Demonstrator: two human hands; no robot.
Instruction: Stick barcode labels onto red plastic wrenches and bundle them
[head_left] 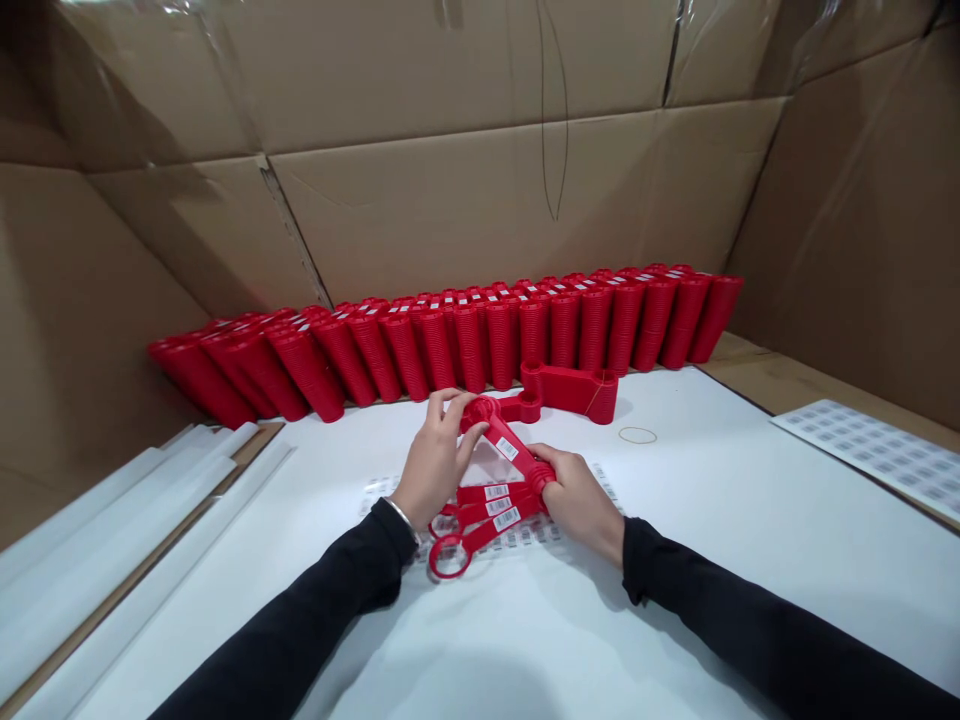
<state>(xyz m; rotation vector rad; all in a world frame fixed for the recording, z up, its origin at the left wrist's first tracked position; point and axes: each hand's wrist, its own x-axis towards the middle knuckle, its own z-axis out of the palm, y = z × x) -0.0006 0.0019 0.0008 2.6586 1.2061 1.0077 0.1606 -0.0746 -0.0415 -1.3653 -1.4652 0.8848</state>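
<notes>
A stack of flat red plastic wrenches with ring ends [517, 445] is held between both hands, a barcode label on the top one. My left hand [435, 455] pinches the far ring end of this stack. My right hand [585, 500] is wrapped round the near end, where the pieces overlap. Several more labelled red wrenches [480, 530] fan out from there to the left, rings toward me. Beneath them lies a sheet of barcode labels [525, 537], partly covered. Just beyond the hands, a bundle of the same red pieces [574, 390] rests on the white table.
Many upright stacks of red wrenches [435, 345] form a long row along the cardboard wall [465, 200]. A thin rubber band [637, 436] lies on the white tabletop [720, 520]. More label sheets [885, 455] are at right, white strips [127, 520] at left.
</notes>
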